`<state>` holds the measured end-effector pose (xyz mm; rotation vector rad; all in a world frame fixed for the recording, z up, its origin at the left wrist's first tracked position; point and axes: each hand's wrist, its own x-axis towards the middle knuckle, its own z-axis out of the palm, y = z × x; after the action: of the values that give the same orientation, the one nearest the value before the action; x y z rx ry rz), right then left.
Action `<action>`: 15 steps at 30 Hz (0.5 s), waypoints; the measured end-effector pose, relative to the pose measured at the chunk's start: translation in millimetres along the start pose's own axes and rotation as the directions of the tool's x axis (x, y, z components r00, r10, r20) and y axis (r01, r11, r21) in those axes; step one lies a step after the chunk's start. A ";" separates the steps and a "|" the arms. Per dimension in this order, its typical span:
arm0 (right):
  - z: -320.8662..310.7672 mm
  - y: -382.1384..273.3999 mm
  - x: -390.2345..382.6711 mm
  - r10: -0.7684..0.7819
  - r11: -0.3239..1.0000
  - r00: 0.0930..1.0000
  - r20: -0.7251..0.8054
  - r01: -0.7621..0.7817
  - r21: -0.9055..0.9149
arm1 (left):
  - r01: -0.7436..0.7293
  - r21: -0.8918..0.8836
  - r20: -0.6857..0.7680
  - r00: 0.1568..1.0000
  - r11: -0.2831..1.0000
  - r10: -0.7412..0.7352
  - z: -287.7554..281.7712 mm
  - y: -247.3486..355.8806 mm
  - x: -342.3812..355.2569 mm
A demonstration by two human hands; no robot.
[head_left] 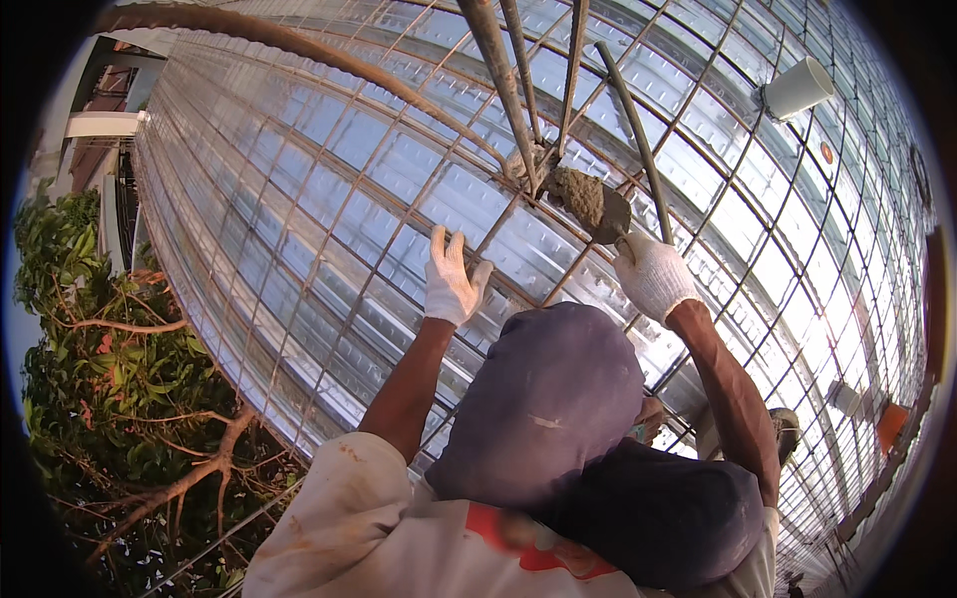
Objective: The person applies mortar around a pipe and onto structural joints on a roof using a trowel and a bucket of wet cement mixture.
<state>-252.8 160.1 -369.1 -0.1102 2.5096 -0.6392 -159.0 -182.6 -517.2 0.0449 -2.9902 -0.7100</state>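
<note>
Gloved right hand lifts mortar-laden trowel; left hand on rebar grid.

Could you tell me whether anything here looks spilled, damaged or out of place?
Nothing stands out. The right hand holds a trowel loaded with mortar against the rebar; the left hand rests on the rebar mesh. No spill shows.

Both hands, left and right, wear white knitted cloth gloves. The trowel is dull metal, loaded with rough, wet grey mortar. The mesh is rusty steel bar over glossy, ribbed metal decking.
</note>
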 end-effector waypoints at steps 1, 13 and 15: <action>17.9 -0.9 26.3 -0.032 0.996 0.999 0.003 0.033 -0.084 | -0.010 -0.003 -0.031 0.999 1.000 0.010 -1.1 -5.3 0.9; 22.7 5.0 47.0 -0.030 0.986 0.999 -0.041 0.022 -0.164 | -0.053 -0.132 -0.081 0.996 0.990 0.042 7.3 -14.7 2.1; 53.4 1.4 59.3 -0.132 0.938 0.990 -0.044 0.110 -0.328 | -0.069 -0.158 -0.098 0.994 0.985 0.054 8.8 -18.1 2.2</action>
<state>-275.0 126.7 -438.1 -0.3727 2.6683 -0.2727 -161.6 -195.0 -533.0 -0.0219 -2.8226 -0.9132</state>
